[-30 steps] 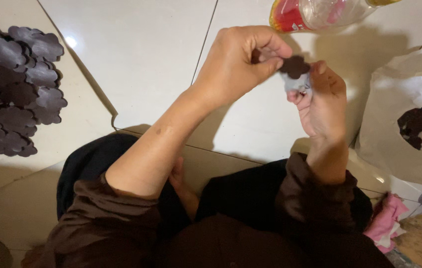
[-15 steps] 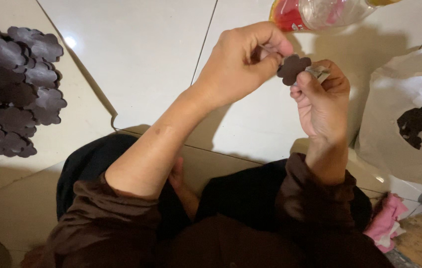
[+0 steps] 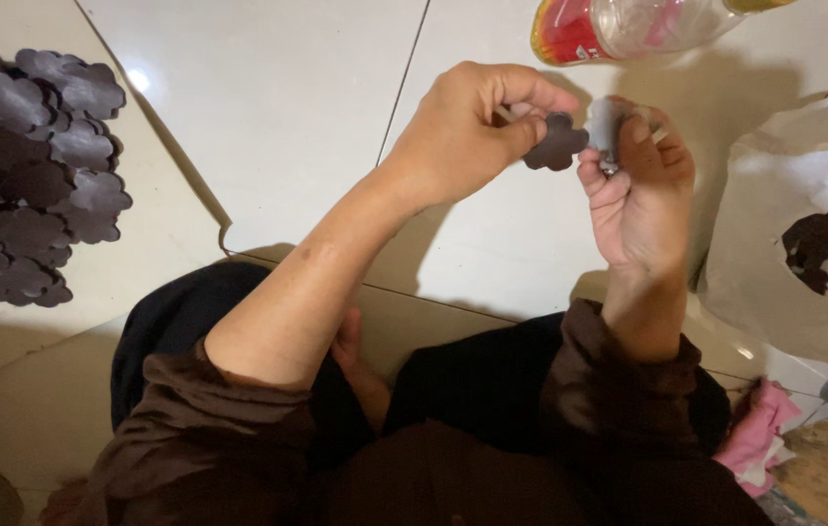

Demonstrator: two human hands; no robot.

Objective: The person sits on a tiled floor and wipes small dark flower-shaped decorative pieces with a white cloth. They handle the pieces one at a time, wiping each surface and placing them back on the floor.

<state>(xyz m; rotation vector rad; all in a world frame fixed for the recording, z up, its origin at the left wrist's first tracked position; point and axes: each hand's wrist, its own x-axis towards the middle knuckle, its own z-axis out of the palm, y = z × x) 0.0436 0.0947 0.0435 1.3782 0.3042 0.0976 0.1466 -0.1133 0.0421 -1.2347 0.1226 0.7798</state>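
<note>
Held above the tiled floor (image 3: 268,107), just right of centre: a dark flower-shaped cutout (image 3: 556,146), pinched in the left hand (image 3: 468,131), grip narrow on its left edge. Right hand (image 3: 638,190) touching the cutout's right side, grip curled around a small grey piece (image 3: 607,125). Far left, a heap of like cutouts (image 3: 19,166); far right, a plastic bottle (image 3: 628,24); right, a white bag (image 3: 804,224).

Both hands up over tile — left hand (image 3: 477,131) pinches dark flower cutout (image 3: 555,146), right hand (image 3: 638,190) alongside.
</note>
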